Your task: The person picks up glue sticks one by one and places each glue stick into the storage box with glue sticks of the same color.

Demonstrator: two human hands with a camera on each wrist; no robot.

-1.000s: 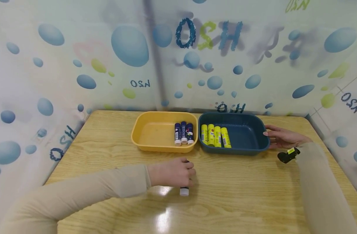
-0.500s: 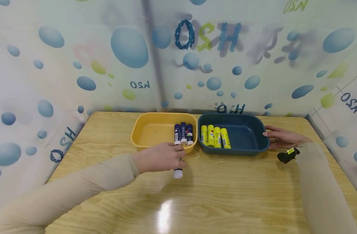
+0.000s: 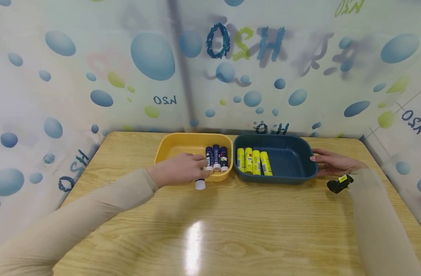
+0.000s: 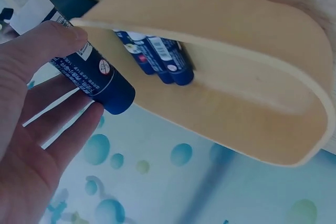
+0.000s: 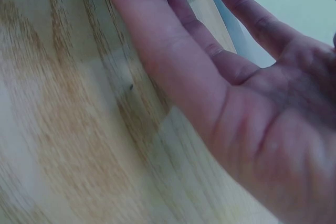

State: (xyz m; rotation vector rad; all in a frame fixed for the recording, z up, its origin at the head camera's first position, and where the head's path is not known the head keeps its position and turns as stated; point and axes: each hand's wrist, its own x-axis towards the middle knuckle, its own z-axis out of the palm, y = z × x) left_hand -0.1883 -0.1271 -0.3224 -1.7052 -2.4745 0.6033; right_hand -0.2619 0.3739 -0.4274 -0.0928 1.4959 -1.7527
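Observation:
Thumb and fingers of my left hand [image 3: 178, 168] pinch a dark blue glue stick [image 4: 92, 72], its white cap [image 3: 200, 184] towards me in the head view. That hand overlaps the front left of the yellow tray [image 3: 187, 137], and in the left wrist view the stick is beside the tray's rim. Inside the tray, three more dark blue glue sticks [image 3: 216, 158] lie side by side at the right. My right hand [image 3: 336, 161] touches the right end of the blue tray [image 3: 289, 161], fingers [image 5: 173, 51] fairly straight. Several yellow glue sticks [image 3: 256, 162] lie in that tray's left part.
Both trays stand side by side near the back of the wooden table [image 3: 258, 230]. A white curtain [image 3: 110, 57] with blue and green spots hangs behind and at the sides. A small black device [image 3: 339, 184] sits at the right wrist.
My left hand has lifted the dark blue glue stick from the table's middle and carried it away from me and left, to the yellow tray. My right hand has stayed at the blue tray.

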